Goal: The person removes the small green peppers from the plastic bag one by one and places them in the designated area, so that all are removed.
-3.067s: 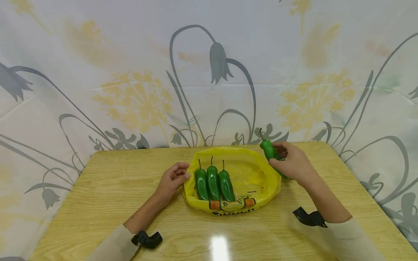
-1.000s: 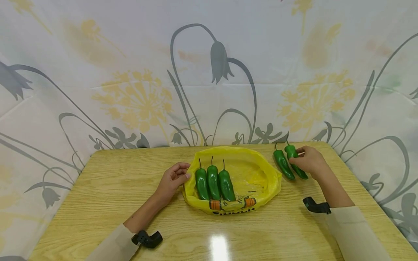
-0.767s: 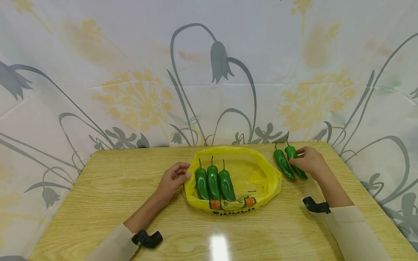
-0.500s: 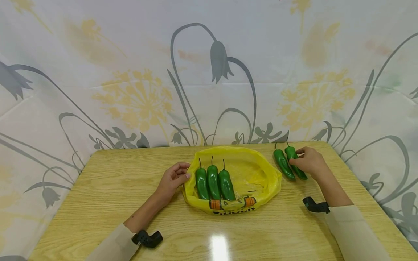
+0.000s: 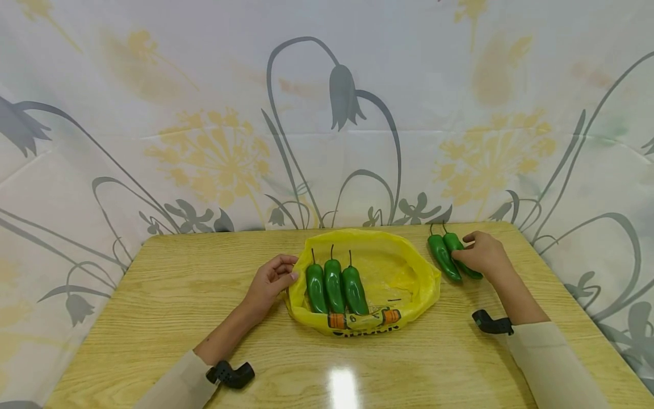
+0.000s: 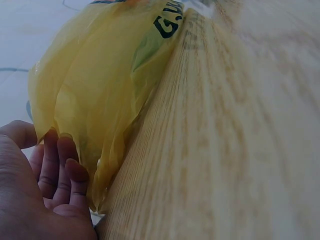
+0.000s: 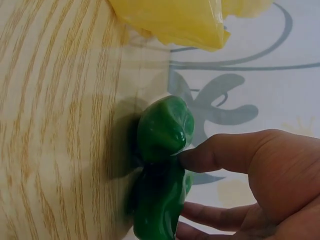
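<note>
A yellow plastic bag [image 5: 426, 287] lies on the table with its mouth spread wide. Its left edge is pinched between thumb and fingers of my left hand [image 5: 269, 278], also seen in the left wrist view. Inside the bag, three glossy green chili peppers [image 5: 334, 287] lie side by side, stems away from me. Right of the bag, another chili pepper [image 5: 442, 258] rests on the table. Alongside it, my right hand [image 5: 482, 254] grips a second chili pepper [image 7: 159, 202] with thumb and fingertips; the hand covers part of it. In the right wrist view the two peppers lie against each other.
The wooden table [image 5: 184, 272] ends at the back against a flower-printed curtain [image 5: 214, 142]. A black wrist camera [image 5: 230, 375] sits on the left forearm, another black wrist camera [image 5: 493, 322] on the right.
My right hand has brought its chili pepper from over the bag's right edge down to the table, then shifted its stem end left toward the other pepper. My left hand has stayed at the bag.
</note>
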Available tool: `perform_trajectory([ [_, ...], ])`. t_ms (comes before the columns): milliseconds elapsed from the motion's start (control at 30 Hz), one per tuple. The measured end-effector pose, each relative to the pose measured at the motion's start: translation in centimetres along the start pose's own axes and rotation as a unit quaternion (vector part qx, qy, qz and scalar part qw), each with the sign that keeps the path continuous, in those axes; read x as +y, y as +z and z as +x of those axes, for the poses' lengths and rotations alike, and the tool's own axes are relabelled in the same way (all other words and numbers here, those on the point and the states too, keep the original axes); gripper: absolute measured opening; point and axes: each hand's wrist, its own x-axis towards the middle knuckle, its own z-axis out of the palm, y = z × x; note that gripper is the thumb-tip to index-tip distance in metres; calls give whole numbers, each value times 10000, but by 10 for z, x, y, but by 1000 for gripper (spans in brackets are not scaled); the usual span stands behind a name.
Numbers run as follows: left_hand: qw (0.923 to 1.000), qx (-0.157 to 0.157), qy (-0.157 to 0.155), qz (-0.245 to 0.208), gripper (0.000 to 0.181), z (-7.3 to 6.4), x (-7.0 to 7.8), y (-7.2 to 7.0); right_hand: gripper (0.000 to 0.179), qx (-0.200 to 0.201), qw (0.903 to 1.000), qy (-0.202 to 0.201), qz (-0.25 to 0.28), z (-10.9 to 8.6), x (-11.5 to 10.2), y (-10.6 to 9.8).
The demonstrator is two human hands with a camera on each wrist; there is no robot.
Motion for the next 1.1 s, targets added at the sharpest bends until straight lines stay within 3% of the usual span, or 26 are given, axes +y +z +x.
perform_trajectory([
  [767,10000,24,-23,-3,37,0,-2,0,69,36,9995,52,-320,2,0,1],
  [1100,9999,-67,38,-74,37,1,-2,-1,66,370,9989,-264,-117,-12,-19,-4],
])
